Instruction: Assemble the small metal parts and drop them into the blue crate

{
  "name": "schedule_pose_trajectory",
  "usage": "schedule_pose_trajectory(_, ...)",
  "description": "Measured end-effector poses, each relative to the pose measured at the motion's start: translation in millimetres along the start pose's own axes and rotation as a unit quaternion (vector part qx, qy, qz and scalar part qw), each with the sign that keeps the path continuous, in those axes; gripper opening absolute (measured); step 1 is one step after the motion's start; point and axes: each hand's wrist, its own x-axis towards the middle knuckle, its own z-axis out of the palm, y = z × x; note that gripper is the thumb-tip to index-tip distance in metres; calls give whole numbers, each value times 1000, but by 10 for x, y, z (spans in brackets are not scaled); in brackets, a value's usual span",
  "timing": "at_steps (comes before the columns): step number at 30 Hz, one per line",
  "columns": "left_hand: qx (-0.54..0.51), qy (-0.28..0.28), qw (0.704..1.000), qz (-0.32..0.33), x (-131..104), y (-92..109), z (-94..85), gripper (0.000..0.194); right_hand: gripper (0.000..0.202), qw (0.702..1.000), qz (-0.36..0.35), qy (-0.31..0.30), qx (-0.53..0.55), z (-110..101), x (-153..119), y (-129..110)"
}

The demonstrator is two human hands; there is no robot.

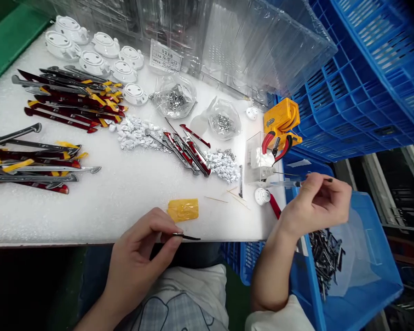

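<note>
Near the table's front edge, my left hand [148,250] pinches a small thin dark metal strip [188,237] between thumb and fingertips. A yellow taped block [183,209] lies just beyond it. My right hand [322,197] is raised past the table's right edge, its fingers closed on a slim translucent tool [285,183] that looks like a dropper or syringe. The tool's far end points left towards a clear box [253,156] with red-handled pliers [278,146]. Beneath that end sits a small white round part [262,196], beside a red handle [275,207].
Red and silver strips [189,154] lie amid small white pieces [224,166]; larger bundles [76,96] are at left. Bags of metal bits [224,122], white pots [124,71], a yellow tape dispenser [282,118] and blue crates [362,87] stand behind. A blue bin [382,271] is at right.
</note>
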Motion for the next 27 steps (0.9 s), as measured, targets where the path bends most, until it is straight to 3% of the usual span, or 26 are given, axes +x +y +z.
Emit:
schedule_pose_trajectory(3,-16,5,1000,-6,-2,12,16,23,25,997,4,-77,21,-33,-43,-82)
schedule_pose_trajectory(5,-33,3,999,-9,-7,4,27,20,22,993,17,-97,65,-87,-155,-237)
schedule_pose_trajectory(7,-45,2,999,-10,-15,-11,32,17,9,976,22,-176,124,-155,-326,-453)
schedule_pose_trajectory(10,-59,8,998,-14,-27,-19,25,17,6,897,-1,-383,219,-232,-596,-786)
schedule_pose_trajectory(12,-67,9,998,-15,-36,-2,21,22,17,849,-17,-457,264,-245,-724,-950)
schedule_pose_trajectory(15,-69,9,998,-1,-54,57,27,24,24,822,-29,-483,299,-233,-802,-1079)
schedule_pose_trajectory(22,-39,9,998,42,-109,215,39,16,27,821,-39,-475,314,-287,-742,-1134)
schedule_pose_trajectory(27,-21,5,998,59,-122,243,28,16,27,814,-4,-473,337,-343,-772,-1125)
